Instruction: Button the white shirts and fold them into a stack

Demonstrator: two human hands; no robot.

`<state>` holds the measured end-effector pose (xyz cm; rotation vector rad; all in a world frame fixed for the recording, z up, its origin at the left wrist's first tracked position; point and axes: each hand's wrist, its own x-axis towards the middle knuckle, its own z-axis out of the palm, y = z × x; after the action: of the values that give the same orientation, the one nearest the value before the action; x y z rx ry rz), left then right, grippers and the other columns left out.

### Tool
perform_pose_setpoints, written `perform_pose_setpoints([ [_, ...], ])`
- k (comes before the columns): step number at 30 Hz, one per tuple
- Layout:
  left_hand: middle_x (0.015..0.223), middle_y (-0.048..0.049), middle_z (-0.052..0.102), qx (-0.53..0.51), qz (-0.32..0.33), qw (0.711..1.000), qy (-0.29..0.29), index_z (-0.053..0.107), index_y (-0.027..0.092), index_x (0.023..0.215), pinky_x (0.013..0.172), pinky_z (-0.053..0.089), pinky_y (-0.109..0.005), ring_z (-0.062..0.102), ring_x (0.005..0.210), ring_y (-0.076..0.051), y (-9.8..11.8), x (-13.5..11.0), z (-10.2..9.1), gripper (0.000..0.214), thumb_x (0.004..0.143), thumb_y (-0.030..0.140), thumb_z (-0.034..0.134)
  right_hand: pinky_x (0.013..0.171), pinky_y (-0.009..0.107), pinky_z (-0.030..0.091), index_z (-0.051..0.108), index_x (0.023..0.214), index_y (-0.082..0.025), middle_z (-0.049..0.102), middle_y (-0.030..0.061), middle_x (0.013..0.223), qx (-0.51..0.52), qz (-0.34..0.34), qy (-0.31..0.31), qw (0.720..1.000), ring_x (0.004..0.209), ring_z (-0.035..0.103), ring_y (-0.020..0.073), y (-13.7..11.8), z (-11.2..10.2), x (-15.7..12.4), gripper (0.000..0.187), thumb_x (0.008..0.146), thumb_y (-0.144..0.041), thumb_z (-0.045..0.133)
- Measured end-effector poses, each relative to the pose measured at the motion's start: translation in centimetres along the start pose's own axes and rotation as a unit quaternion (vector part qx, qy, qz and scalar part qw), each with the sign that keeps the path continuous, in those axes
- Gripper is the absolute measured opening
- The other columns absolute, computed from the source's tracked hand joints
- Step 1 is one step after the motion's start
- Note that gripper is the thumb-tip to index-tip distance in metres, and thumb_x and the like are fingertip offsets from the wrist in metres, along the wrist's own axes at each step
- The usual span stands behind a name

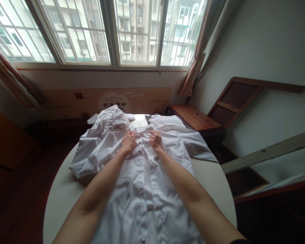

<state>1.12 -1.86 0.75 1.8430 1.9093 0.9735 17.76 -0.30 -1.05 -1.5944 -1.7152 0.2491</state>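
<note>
Bare forearms [91,200] reach in from the lower left and lower right, above a white shirt [129,189] spread down the middle of the frame on a rounded pale table [62,203]. At its collar end, left hand [129,140] and right hand [156,139] touch it, fingers curled; I cannot tell whether they grip cloth. Beyond, a printed panel [147,96] stands below the barred window [137,40] along the top.
</note>
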Motion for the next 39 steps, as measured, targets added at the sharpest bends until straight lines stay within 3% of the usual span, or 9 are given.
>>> perform_pose_setpoints([
  [3, 0.113, -0.0134, 0.059, 0.099, 0.045, 0.993, 0.040, 0.059, 0.020, 0.120, 0.084, 0.045, -0.032, 0.060, 0.097, -0.024, 0.6, -1.6, -0.3, 0.039, 0.081, 0.017, 0.055, 0.087, 0.028, 0.046, 0.059, 0.108, -0.017, 0.064, 0.0096, 0.110, -0.001, -0.016, -0.021, 1.000, 0.095, 0.061, 0.0177, -0.6, -0.7, -0.5, 0.031, 0.084, -0.009, 0.042],
  [5, 0.106, -0.0116, 0.063, 0.101, 0.069, 0.992, 0.015, 0.062, 0.018, 0.112, 0.082, 0.046, -0.031, 0.061, 0.092, -0.022, 1.0, -2.6, -0.3, 0.030, 0.083, 0.020, 0.054, 0.082, 0.028, 0.047, 0.059, 0.106, -0.018, 0.065, 0.0074, 0.107, -0.001, -0.039, -0.044, 0.998, 0.089, 0.062, 0.0174, -1.2, -1.2, -1.5, 0.025, 0.084, -0.016, 0.049],
  [8, 0.099, -0.0097, 0.066, 0.084, 0.051, 0.994, -0.040, 0.066, 0.017, 0.101, 0.079, 0.046, -0.030, 0.062, 0.088, -0.021, 1.0, -3.5, 0.2, 0.022, 0.083, 0.027, 0.057, 0.077, 0.030, 0.047, 0.061, 0.098, -0.019, 0.066, 0.0069, 0.097, -0.058, -0.073, -0.091, 0.991, 0.086, 0.062, 0.0206, -2.1, -2.0, -3.5, 0.018, 0.084, -0.028, 0.056],
  [13, 0.103, -0.0084, 0.066, 0.079, 0.028, 0.996, -0.040, 0.069, 0.021, 0.097, 0.078, 0.045, -0.029, 0.062, 0.089, -0.020, 0.8, -3.6, 1.3, 0.019, 0.082, 0.028, 0.060, 0.076, 0.033, 0.046, 0.063, 0.097, -0.014, 0.066, 0.0132, 0.097, -0.191, -0.083, -0.146, 0.967, 0.089, 0.063, 0.0255, -3.5, -2.5, -5.5, 0.023, 0.084, -0.031, 0.055],
  [18, 0.098, -0.0067, 0.067, 0.092, 0.019, 0.995, -0.016, 0.070, 0.021, 0.086, 0.080, 0.042, -0.029, 0.061, 0.089, -0.020, 1.2, -3.7, 1.7, 0.013, 0.083, 0.029, 0.060, 0.075, 0.031, 0.047, 0.064, 0.098, -0.012, 0.067, 0.0146, 0.098, -0.232, -0.064, -0.154, 0.958, 0.090, 0.064, 0.0243, -4.2, -2.0, -4.9, 0.023, 0.087, -0.027, 0.050],
  [24, 0.098, -0.0056, 0.067, 0.112, -0.002, 0.993, -0.036, 0.070, 0.021, 0.083, 0.083, 0.039, -0.030, 0.058, 0.094, -0.020, 1.1, -3.7, 1.4, 0.014, 0.082, 0.032, 0.062, 0.073, 0.030, 0.048, 0.065, 0.097, -0.014, 0.068, 0.0121, 0.098, -0.262, -0.052, -0.164, 0.950, 0.087, 0.065, 0.0223, -4.2, -2.0, -4.3, 0.026, 0.091, -0.022, 0.041],
  [29, 0.099, -0.0060, 0.066, 0.133, -0.002, 0.990, -0.039, 0.069, 0.021, 0.084, 0.084, 0.037, -0.032, 0.057, 0.095, -0.021, 1.1, -3.8, 1.4, 0.017, 0.084, 0.035, 0.059, 0.077, 0.030, 0.047, 0.065, 0.100, -0.014, 0.069, 0.0115, 0.100, -0.264, -0.062, -0.177, 0.946, 0.091, 0.064, 0.0228, -4.5, -2.5, -4.2, 0.027, 0.089, -0.032, 0.048],
  [35, 0.100, -0.0057, 0.065, 0.129, 0.006, 0.991, -0.038, 0.067, 0.021, 0.085, 0.085, 0.036, -0.033, 0.056, 0.097, -0.022, 1.0, -4.0, 1.2, 0.021, 0.088, 0.037, 0.054, 0.076, 0.029, 0.046, 0.069, 0.094, -0.014, 0.070, 0.0130, 0.098, -0.275, -0.093, -0.207, 0.934, 0.089, 0.065, 0.0233, -5.5, -2.3, -4.1, 0.023, 0.084, -0.017, 0.048],
  [39, 0.102, -0.0062, 0.065, 0.120, -0.005, 0.992, -0.036, 0.066, 0.021, 0.088, 0.085, 0.036, -0.033, 0.055, 0.098, -0.022, 1.0, -4.0, 0.9, 0.022, 0.089, 0.038, 0.052, 0.075, 0.030, 0.044, 0.068, 0.092, -0.015, 0.070, 0.0132, 0.096, -0.234, -0.022, -0.184, 0.955, 0.089, 0.064, 0.0243, -4.6, -2.4, -3.4, 0.020, 0.082, -0.023, 0.053],
])
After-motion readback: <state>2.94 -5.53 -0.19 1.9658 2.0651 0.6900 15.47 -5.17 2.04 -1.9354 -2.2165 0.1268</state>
